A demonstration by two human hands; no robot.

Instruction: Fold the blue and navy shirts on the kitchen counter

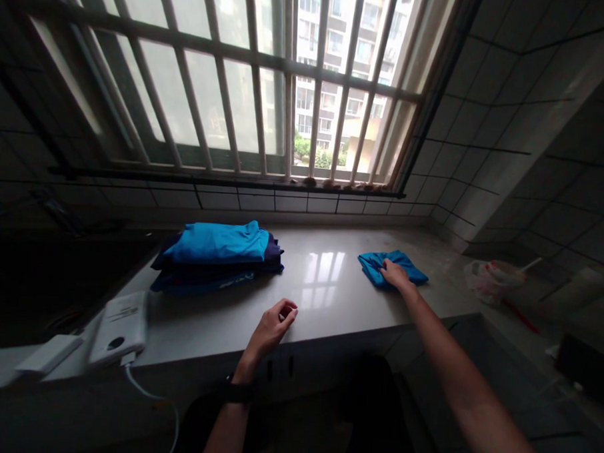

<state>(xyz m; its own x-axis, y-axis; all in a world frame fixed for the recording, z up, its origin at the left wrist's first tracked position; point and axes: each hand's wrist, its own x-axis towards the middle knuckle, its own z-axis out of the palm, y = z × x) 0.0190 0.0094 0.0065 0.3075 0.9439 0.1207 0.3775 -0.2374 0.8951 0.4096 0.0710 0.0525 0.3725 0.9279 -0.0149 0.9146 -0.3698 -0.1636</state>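
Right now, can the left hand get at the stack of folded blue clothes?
Probably yes. The left hand is at the front edge of the pale countertop, close to the stack of folded blue clothes. Only bare countertop lies between them, so nothing blocks the way.

Count in progress. Two hands [336, 301] are showing, one left and one right, and one wrist strap [235, 392] is showing on the left arm. The desk [327, 334] is carrying one stack of folded blue garments [215, 256], at least three layers showing, exact number unclear, plus one separate blue cloth [375, 266]. Also lying there are one white power bank [118, 328], one white block [49, 354] and one cable [149, 395]. One barred window [213, 82] and one plastic bag [492, 280] are also showing.
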